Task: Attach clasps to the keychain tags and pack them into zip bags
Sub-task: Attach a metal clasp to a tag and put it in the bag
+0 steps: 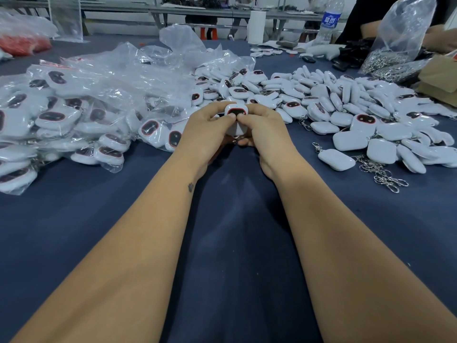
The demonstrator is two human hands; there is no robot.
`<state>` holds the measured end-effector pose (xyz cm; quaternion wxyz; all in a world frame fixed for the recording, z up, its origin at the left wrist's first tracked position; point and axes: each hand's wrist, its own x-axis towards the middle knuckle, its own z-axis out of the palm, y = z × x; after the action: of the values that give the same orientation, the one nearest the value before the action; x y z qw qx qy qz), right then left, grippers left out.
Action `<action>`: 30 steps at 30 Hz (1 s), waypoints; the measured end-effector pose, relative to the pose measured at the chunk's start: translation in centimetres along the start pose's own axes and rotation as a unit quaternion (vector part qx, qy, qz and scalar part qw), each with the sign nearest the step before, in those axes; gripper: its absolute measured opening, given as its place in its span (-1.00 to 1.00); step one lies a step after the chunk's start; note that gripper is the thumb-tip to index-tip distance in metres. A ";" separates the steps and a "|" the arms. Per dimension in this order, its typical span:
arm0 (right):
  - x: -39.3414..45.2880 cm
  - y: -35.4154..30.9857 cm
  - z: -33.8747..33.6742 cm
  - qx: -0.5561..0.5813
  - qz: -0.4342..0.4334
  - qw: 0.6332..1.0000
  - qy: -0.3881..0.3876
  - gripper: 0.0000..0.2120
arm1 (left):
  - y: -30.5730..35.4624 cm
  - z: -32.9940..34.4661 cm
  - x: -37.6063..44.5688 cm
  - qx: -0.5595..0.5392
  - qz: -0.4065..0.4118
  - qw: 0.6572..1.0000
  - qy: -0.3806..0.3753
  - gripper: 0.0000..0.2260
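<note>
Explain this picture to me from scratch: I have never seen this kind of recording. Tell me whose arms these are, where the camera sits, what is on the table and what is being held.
There is no machine here. A person wears one wide-angle camera on the head, looking forward and down, so the two bare forearms are the wearer's own.

The left hand and right hand meet in the middle and together grip one white keychain tag with a dark, red-edged face. A bit of metal shows under it, too hidden to tell what it is.

On the dark blue table lie, at left, tags packed in clear zip bags; at right, a heap of loose tags; near it, loose metal clasps. Far right stands a clear bag of metal clasps, with a water bottle behind.
</note>
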<state>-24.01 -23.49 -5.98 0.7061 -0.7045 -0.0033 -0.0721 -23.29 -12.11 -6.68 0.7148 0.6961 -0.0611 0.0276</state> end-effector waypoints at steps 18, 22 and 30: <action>0.0 0.0 -0.1 0.032 -0.003 0.999 0.013 -0.82 | 0.6 -0.2 -0.3 0.001 0.023 1.000 0.002 -0.79; 0.3 -0.1 -0.3 0.116 -0.009 0.991 0.063 -0.83 | 2.2 -1.0 -0.4 -0.111 0.023 0.993 0.040 -0.82; 0.3 -0.2 -0.2 0.240 0.010 0.967 0.083 -0.87 | 1.9 -1.3 -1.2 0.447 0.091 0.884 0.106 -0.86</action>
<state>-23.75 -23.76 -5.73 0.8529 -0.5060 0.0453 -0.1205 -24.61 -10.75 -4.97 0.3246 0.9260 -0.0288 0.1907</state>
